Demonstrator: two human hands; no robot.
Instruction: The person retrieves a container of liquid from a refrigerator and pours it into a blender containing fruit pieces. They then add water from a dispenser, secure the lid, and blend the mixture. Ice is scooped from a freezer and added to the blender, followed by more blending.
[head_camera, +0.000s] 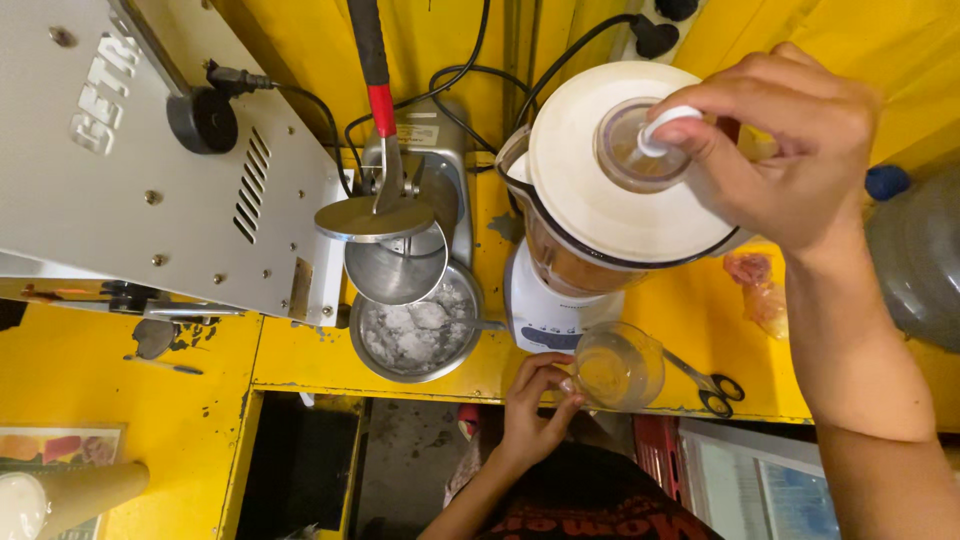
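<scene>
My right hand (790, 150) pinches a small white spoon (665, 128) and dips it into the round opening in the white lid (590, 200) of a blender. The blender jar (565, 265) holds a pale brown mix and stands on a white base (545, 310). Lower down, my left hand (535, 400) holds a small clear plastic cup (618, 366) by its rim at the counter's front edge, just in front of the blender base.
A metal bowl of crushed ice (415, 330) sits under an ice shaver (395, 215) left of the blender. A grey metal machine (130, 160) fills the upper left. Scissors (712, 388), a plastic bag (760, 290), a large water jug (920, 260) and black cables (460, 80) surround the yellow counter (300, 355).
</scene>
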